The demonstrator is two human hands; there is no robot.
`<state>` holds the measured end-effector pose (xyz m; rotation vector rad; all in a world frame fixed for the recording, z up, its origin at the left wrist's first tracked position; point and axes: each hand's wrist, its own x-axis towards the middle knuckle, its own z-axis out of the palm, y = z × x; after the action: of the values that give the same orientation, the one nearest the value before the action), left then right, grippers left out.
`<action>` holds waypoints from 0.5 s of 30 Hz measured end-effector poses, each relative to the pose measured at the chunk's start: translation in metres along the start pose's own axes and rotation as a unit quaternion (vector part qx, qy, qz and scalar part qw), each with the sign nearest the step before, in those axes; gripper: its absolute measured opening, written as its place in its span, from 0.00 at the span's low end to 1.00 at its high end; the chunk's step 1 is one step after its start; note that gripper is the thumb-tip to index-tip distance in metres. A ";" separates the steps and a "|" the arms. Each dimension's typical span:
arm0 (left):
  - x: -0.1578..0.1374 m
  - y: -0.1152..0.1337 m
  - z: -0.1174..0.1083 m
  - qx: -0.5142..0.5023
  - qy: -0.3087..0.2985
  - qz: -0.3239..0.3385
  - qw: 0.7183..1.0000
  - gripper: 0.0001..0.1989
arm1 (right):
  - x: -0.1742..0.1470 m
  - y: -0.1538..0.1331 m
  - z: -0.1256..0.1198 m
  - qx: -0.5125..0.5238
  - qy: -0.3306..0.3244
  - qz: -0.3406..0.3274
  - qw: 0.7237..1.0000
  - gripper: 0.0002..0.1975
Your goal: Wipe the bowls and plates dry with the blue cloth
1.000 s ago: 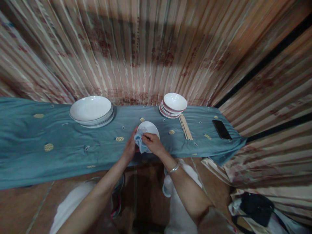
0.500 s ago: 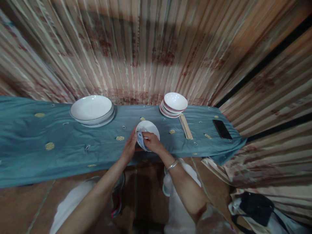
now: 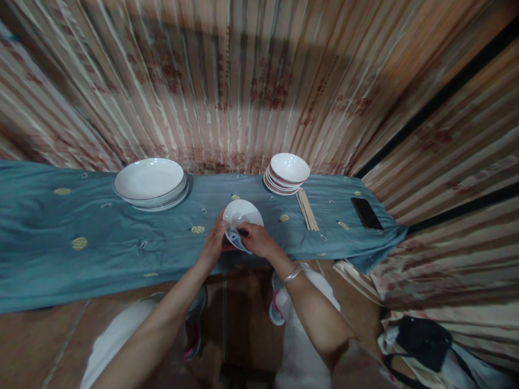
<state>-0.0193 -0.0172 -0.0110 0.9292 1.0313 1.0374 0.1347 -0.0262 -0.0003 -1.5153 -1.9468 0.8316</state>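
A white bowl (image 3: 248, 212) is tilted toward me above the front edge of the table. My left hand (image 3: 213, 243) grips its left rim, thumb on the rim and the other fingers partly hidden beneath. Inside the bowl, my right hand (image 3: 256, 239) pinches a blue-and-white cloth (image 3: 235, 238) and presses it against the lower inner wall near the rim. Behind the bowl and to the right stands a stack of white bowls (image 3: 288, 168) with red bands. Wooden chopsticks (image 3: 307, 210) lie in a bundle in front of that stack.
At the back left is a stack of large white plates (image 3: 149, 181). A black phone (image 3: 366, 213) lies near the right end of the blue-green tablecloth (image 3: 121, 243). Pleated curtains (image 3: 243, 97) hang close behind the table. A black bag (image 3: 424, 343) sits at the lower right.
My right hand has moved the cloth a little down along the bowl's inner wall. My left hand still grips the rim. The whole view has shifted slightly.
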 end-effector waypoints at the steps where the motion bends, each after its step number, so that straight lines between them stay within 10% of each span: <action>1: 0.000 0.000 0.000 0.003 -0.003 -0.002 1.000 0.30 | 0.000 -0.001 0.003 0.014 0.016 -0.004 1.000 0.11; 15: -0.001 0.000 -0.003 0.008 -0.015 -0.001 1.000 0.31 | 0.008 -0.008 0.009 -0.176 0.030 -0.070 0.981 0.22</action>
<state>-0.0221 -0.0177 -0.0111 0.9543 1.0169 1.0105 0.1209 -0.0212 -0.0004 -1.5518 -2.2096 0.3895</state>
